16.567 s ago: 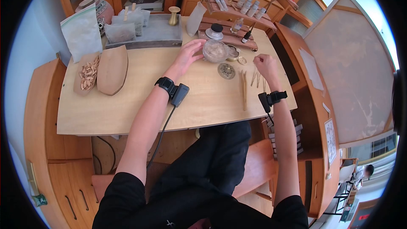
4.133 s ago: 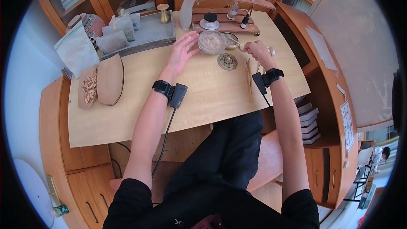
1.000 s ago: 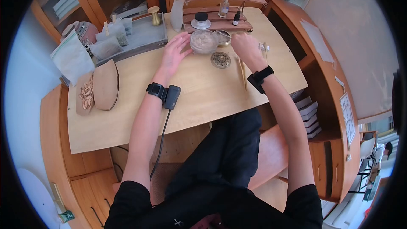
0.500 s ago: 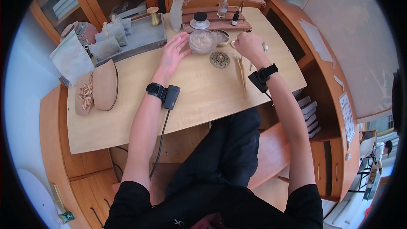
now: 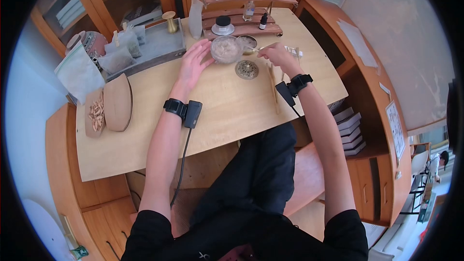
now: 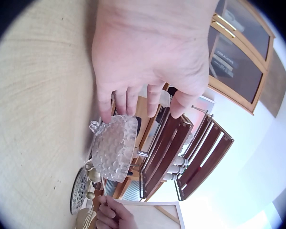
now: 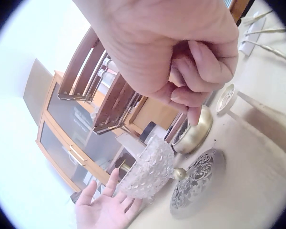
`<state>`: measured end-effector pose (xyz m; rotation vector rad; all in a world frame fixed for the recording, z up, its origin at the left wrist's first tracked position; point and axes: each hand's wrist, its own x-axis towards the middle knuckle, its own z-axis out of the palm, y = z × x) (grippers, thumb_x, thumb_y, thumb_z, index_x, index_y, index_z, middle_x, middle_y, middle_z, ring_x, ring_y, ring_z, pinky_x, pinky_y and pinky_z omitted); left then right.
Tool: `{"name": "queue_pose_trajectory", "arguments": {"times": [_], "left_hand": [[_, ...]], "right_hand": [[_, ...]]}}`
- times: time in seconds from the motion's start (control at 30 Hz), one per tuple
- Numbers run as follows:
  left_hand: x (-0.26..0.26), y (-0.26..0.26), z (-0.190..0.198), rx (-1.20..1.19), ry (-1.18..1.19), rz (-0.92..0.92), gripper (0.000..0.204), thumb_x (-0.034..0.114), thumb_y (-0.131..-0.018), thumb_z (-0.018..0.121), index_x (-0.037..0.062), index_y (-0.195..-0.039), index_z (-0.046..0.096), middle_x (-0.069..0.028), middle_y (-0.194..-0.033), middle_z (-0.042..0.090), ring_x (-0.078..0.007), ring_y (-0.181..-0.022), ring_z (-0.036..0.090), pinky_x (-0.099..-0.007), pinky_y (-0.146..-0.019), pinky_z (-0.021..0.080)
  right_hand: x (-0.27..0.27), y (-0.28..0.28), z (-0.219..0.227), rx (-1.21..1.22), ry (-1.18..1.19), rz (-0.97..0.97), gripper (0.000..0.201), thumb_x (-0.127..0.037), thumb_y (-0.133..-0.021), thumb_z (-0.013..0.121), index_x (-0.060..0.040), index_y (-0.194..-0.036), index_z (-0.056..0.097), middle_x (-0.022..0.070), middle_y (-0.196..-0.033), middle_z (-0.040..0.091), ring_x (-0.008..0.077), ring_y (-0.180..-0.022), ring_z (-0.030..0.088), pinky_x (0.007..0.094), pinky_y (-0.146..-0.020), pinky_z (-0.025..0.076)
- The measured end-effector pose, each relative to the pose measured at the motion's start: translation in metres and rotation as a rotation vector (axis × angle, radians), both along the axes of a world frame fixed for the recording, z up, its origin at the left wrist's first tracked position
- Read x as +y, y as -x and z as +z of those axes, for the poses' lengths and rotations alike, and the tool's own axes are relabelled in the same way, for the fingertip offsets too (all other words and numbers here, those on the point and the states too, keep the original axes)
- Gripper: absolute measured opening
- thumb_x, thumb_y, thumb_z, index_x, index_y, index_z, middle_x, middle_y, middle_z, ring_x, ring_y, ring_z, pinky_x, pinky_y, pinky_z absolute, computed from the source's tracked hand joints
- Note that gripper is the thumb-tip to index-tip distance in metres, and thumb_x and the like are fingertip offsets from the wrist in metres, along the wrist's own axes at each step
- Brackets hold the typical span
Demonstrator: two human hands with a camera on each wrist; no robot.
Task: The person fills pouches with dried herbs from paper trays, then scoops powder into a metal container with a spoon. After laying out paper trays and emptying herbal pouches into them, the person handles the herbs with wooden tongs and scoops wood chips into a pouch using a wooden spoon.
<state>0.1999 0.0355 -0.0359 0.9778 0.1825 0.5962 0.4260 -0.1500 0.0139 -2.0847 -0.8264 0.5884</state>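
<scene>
A textured glass bowl (image 5: 226,50) of pale powdery material stands near the back of the table. My left hand (image 5: 192,64) lies along its left side, fingers extended, fingertips at the glass in the left wrist view. Right of it, my right hand (image 5: 281,59) pinches a thin tool, whose spoon-like end (image 6: 94,175) shows beside the glass bowl. Its fingers are curled in the right wrist view, where most of the tool is hidden. A brass bowl (image 7: 195,131) sits below those fingers. The pierced metal lid (image 5: 247,69) lies in front of both bowls.
Wooden tongs (image 5: 273,89) and thin metal tools lie at the right. A wooden rack (image 5: 237,18) with bottles stands behind. At the left are a grey tray (image 5: 164,44), bags, and a paper holder (image 5: 118,104) beside wood chips (image 5: 96,113).
Since half a second ago, my right hand has turned, and the thin tool shows more clearly beside the bowls. My left hand stays beside the glass bowl. The head view has shifted slightly.
</scene>
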Motion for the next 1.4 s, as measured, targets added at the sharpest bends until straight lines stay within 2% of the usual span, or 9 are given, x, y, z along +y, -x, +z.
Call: {"name": "queue_pose_trajectory", "arguments": {"times": [0.23, 0.67, 0.77, 0.87, 0.93, 0.97, 1.03, 1.13, 1.4], "left_hand": [[-0.001, 0.000, 0.000, 0.008, -0.011, -0.003, 0.048, 0.028, -0.097, 0.050, 0.0047, -0.139, 0.045, -0.0120, -0.142, 0.047, -0.0224, -0.133, 0.040, -0.0445, -0.109, 0.036], [0.000, 0.002, 0.000, -0.005, -0.001, -0.016, 0.049, 0.029, -0.096, 0.052, 0.0047, -0.139, 0.045, -0.0112, -0.141, 0.048, -0.0216, -0.132, 0.041, -0.0439, -0.108, 0.038], [0.001, 0.002, -0.001, -0.014, 0.001, -0.023, 0.049, 0.028, -0.097, 0.052, 0.0044, -0.139, 0.045, -0.0111, -0.141, 0.048, -0.0217, -0.132, 0.041, -0.0438, -0.108, 0.038], [0.002, 0.001, -0.002, -0.016, 0.001, -0.026, 0.049, 0.028, -0.097, 0.052, 0.0041, -0.139, 0.044, -0.0112, -0.141, 0.048, -0.0219, -0.132, 0.041, -0.0436, -0.108, 0.038], [0.003, 0.001, -0.003, -0.023, -0.004, -0.033, 0.049, 0.028, -0.097, 0.051, 0.0041, -0.139, 0.044, -0.0113, -0.141, 0.048, -0.0220, -0.132, 0.041, -0.0435, -0.108, 0.038], [0.003, 0.001, -0.003, -0.022, -0.005, -0.033, 0.049, 0.028, -0.097, 0.051, 0.0041, -0.139, 0.044, -0.0113, -0.141, 0.048, -0.0220, -0.132, 0.041, -0.0435, -0.108, 0.038], [0.002, 0.002, -0.002, -0.020, -0.009, -0.031, 0.049, 0.028, -0.097, 0.051, 0.0043, -0.140, 0.044, -0.0113, -0.141, 0.047, -0.0220, -0.133, 0.041, -0.0436, -0.108, 0.038], [0.003, 0.002, -0.003, -0.022, -0.002, -0.035, 0.049, 0.028, -0.097, 0.051, 0.0045, -0.140, 0.044, -0.0113, -0.142, 0.047, -0.0221, -0.133, 0.041, -0.0440, -0.108, 0.037], [0.002, 0.001, -0.003, -0.030, 0.006, -0.022, 0.046, 0.029, -0.095, 0.055, 0.0054, -0.135, 0.050, -0.0101, -0.138, 0.051, -0.0213, -0.131, 0.042, -0.0432, -0.106, 0.039]], "right_hand": [[-0.005, -0.010, -0.007, 0.384, -0.085, -0.002, 0.019, -0.016, -0.088, 0.063, 0.0022, -0.085, 0.070, -0.0044, -0.064, 0.048, 0.0042, -0.049, 0.034, 0.0229, -0.041, 0.023], [-0.033, -0.013, 0.024, 0.415, -0.127, -0.039, 0.018, -0.016, -0.088, 0.063, -0.0006, -0.087, 0.072, -0.0073, -0.062, 0.043, 0.0025, -0.046, 0.030, 0.0220, -0.039, 0.020], [-0.030, 0.001, 0.039, 0.366, -0.121, -0.006, 0.023, -0.018, -0.092, 0.060, 0.0017, -0.098, 0.068, -0.0089, -0.064, 0.040, 0.0007, -0.048, 0.027, 0.0210, -0.041, 0.020], [-0.022, 0.013, 0.044, 0.286, -0.095, 0.041, 0.020, -0.018, -0.091, 0.060, -0.0017, -0.093, 0.071, -0.0090, -0.067, 0.045, 0.0030, -0.049, 0.032, 0.0212, -0.044, 0.025], [-0.015, 0.028, 0.043, -0.124, -0.098, 0.106, 0.018, -0.018, -0.088, 0.060, -0.0040, -0.088, 0.072, -0.0007, -0.068, 0.059, 0.0133, -0.049, 0.048, 0.0277, -0.049, 0.039], [-0.011, 0.029, 0.038, -0.124, -0.099, 0.105, 0.018, -0.018, -0.088, 0.060, -0.0040, -0.088, 0.072, -0.0007, -0.068, 0.059, 0.0133, -0.049, 0.048, 0.0277, -0.049, 0.039], [-0.003, 0.031, 0.025, -0.612, -0.100, 0.233, 0.018, -0.017, -0.086, 0.059, -0.0046, -0.086, 0.072, 0.0134, -0.074, 0.068, 0.0302, -0.062, 0.064, 0.0392, -0.060, 0.049], [0.002, 0.044, 0.024, -0.854, -0.019, 0.193, 0.020, -0.018, -0.087, 0.058, -0.0030, -0.088, 0.071, 0.0203, -0.078, 0.067, 0.0376, -0.074, 0.066, 0.0453, -0.069, 0.052], [0.001, 0.047, 0.029, -0.969, -0.136, 0.210, 0.017, -0.014, -0.085, 0.058, -0.0035, -0.077, 0.069, 0.0192, -0.074, 0.066, 0.0375, -0.071, 0.066, 0.0468, -0.064, 0.053]]}}
